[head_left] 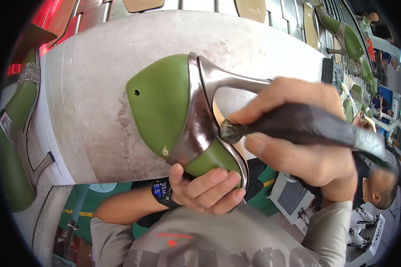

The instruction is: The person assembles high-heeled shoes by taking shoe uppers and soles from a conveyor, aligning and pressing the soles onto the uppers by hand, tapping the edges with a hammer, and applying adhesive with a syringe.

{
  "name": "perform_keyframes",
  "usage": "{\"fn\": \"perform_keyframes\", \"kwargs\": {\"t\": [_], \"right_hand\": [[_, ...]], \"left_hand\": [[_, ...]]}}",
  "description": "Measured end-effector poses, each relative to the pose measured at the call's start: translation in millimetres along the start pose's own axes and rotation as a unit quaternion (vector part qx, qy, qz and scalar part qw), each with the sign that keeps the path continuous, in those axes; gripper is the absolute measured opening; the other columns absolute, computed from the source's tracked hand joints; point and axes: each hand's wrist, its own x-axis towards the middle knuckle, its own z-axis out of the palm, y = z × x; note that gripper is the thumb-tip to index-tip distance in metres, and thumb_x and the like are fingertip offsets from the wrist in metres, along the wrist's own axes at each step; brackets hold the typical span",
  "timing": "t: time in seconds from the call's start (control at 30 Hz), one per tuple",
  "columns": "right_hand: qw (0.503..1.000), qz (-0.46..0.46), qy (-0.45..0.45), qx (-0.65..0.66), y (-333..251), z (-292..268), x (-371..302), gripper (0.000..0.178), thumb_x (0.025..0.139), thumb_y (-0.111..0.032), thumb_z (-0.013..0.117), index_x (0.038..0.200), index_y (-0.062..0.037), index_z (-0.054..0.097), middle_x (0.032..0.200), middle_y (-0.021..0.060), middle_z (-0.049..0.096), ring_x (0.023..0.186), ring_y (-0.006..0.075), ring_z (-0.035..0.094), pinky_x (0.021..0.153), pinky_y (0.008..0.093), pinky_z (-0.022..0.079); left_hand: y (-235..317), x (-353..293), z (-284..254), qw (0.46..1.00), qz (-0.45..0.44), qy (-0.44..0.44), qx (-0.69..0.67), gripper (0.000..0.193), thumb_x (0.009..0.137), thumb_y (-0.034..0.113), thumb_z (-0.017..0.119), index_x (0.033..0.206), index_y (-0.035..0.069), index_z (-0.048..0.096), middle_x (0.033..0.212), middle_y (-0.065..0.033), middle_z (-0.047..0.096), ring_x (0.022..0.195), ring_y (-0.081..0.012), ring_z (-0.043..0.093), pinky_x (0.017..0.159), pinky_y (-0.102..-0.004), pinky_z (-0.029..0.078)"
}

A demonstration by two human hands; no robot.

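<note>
Cups the near end of the green shoe (160, 107) in the left grip (207, 189), fingers wrapped round it, a dark watch (161, 190) on the wrist just below the shoe
Holds the shoe with its long axis running away from the body, heel stem (227, 78) jutting right toward the other hand
Pinches a dark-handled tool (294, 122) in the right grip (309, 158), right of the shoe, rough tip (229, 131) at the sole-side edge; cannot tell touching from just beside
Puts the shoe directly left of the right grip, yet nearer the left grip, in contact there
Has the pale desk (93, 75) behind the shoe
Shows another green shoe (22, 97) well left of the first
Shows, beyond the shoe, metal slats (200, 5) with tan boards (250, 10), and farther right, more green footwear (352, 42)
</note>
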Motion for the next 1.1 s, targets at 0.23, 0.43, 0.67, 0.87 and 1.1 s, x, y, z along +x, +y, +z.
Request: {"fn": "perform_keyframes", "kwargs": {"t": [0.23,0.43,0.67,0.87,1.1], "right_hand": [[0.995,0.084,0.045,0.038,-6.4,13.9,-9.2,0.022,0.081,-0.010,0.073,0.098,0.0041,0.073,0.089,0.0113,0.077,0.070,0.0123,0.068,0.064,0.0248,0.053],[0.980,0.105,0.154,0.075,-16.8,31.8,-4.1,0.025,0.086,-0.018,0.073,0.101,0.0017,0.074,0.094,0.0075,0.079,0.057,0.0039,0.058,0.048,0.0197,0.044],[0.985,0.174,0.013,0.011,-22.9,3.1,7.9,0.025,0.085,-0.026,0.070,0.094,-0.0038,0.075,0.089,0.0036,0.077,0.054,0.0043,0.055,0.043,0.0209,0.042],[0.974,0.203,0.056,0.088,-12.4,3.0,-34.3,0.024,0.086,-0.024,0.074,0.096,-0.0034,0.076,0.075,0.0027,0.068,0.052,0.0096,0.056,0.049,0.0247,0.046],[0.917,0.064,0.393,-0.004,-64.3,61.9,-159.5,0.039,0.086,-0.022,0.079,0.111,0.0060,0.070,0.109,0.0222,0.075,0.081,0.0217,0.073,0.075,0.0307,0.058]], "left_hand": [[-0.7,2.2,0.2,1.000,-0.019,-0.004,0.010,0.034,0.101,0.031,0.061,0.133,0.022,0.055,0.133,0.0024,0.063,0.130,-0.0179,0.057,0.123,-0.0676,0.021],[-0.1,6.7,-3.8,1.000,-0.011,-0.022,0.007,0.033,0.101,0.031,0.062,0.131,0.021,0.055,0.134,-0.0019,0.064,0.129,-0.0216,0.059,0.122,-0.0673,0.024],[-1.0,7.5,-4.5,0.999,-0.009,-0.028,0.029,0.037,0.098,0.024,0.069,0.131,0.019,0.053,0.133,-0.0047,0.064,0.128,-0.0240,0.060,0.120,-0.0676,0.029],[0.3,14.6,-4.5,1.000,0.001,-0.021,0.021,0.034,0.099,0.018,0.068,0.130,0.018,0.053,0.136,-0.0073,0.063,0.128,-0.0262,0.060,0.120,-0.0659,0.029],[-9.7,16.1,-2.3,0.997,0.065,-0.037,0.028,0.065,0.093,0.036,0.075,0.143,0.009,0.044,0.141,-0.0208,0.055,0.132,-0.0383,0.055,0.122,-0.0647,0.022]]}}
